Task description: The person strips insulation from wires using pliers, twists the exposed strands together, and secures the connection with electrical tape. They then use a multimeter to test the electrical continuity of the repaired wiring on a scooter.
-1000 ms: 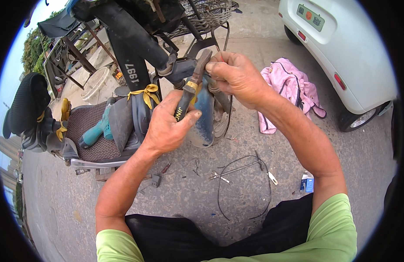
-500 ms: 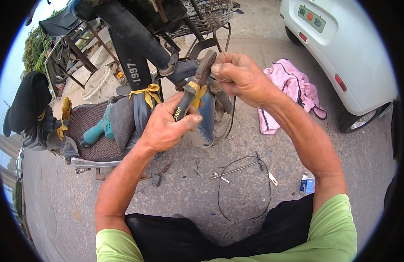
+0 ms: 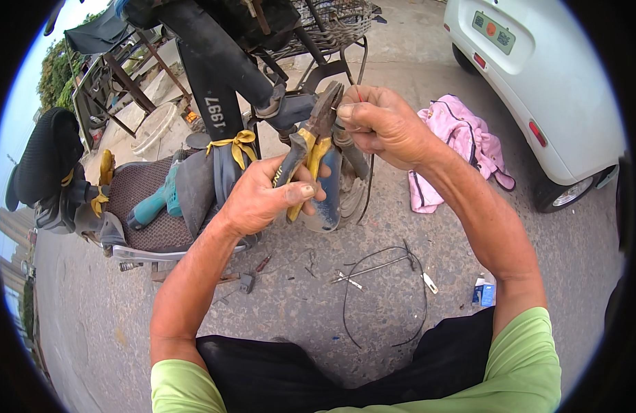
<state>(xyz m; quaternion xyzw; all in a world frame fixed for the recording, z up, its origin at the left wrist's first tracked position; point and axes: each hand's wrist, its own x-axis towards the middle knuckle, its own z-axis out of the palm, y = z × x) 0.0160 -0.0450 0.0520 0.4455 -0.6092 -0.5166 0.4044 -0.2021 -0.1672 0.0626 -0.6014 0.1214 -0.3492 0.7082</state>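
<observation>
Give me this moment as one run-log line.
left hand: grips pliers by yellow handles | right hand: pinches thin wire at plier tip | ground: loose cable loop, pink cloth

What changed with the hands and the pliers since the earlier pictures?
Very little. The left hand kept its grip on the yellow-handled pliers, edging slightly down and left; the right hand kept pinching the thin wire at the pliers' tip. Nothing was picked up or let go. The pink cloth and cable loop stayed put.
</observation>
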